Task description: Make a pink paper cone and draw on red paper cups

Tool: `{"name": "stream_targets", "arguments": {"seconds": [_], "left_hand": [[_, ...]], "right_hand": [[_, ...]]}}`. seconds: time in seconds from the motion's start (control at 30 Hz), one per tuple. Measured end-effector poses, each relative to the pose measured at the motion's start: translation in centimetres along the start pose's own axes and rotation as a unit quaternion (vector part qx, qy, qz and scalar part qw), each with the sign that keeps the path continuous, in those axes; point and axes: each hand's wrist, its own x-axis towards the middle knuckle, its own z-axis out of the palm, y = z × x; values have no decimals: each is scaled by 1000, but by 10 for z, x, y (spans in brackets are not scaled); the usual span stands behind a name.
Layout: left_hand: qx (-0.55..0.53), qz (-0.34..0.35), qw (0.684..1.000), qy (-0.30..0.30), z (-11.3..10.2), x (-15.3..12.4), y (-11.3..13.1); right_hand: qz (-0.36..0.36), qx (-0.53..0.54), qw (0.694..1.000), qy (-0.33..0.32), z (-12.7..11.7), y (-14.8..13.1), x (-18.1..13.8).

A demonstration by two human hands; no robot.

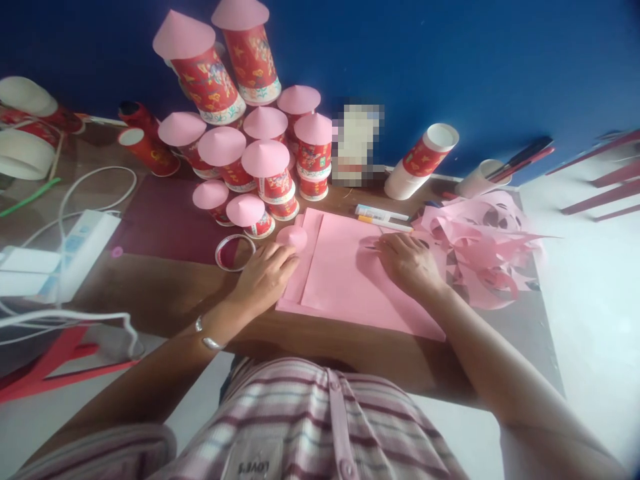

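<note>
My left hand (267, 277) has its fingers bent and closed at the lower edge of a small pink paper cone (292, 236), beside the left edge of the pink paper sheets (345, 280). Over the right part of these stacked sheets lies my right hand (410, 263), fingers curled together. A thin dark bit shows at its fingertips, too small to name. Just beyond that hand are two pens, a white and blue one (381, 213) and one with an orange band (385, 223). A roll of tape (235, 253) lies left of my left hand.
Several red paper cylinders with pink cone tops (267, 160) stand at the back, some stacked. Pink paper scraps (485, 247) heap up at the right. Behind are a red and white tube (423, 162) and a pen cup (483, 179). White cables and a power strip (80, 253) lie left.
</note>
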Motion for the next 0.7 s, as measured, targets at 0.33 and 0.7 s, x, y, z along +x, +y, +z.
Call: {"name": "stream_targets", "arguments": {"seconds": [0.33, 0.7], "left_hand": [[-104, 61, 993, 3, 5, 46, 40], [-118, 70, 988, -74, 60, 77, 55]], "right_hand": [[29, -23, 999, 3, -6, 14, 23], [62, -29, 998, -12, 14, 16, 39]]}}
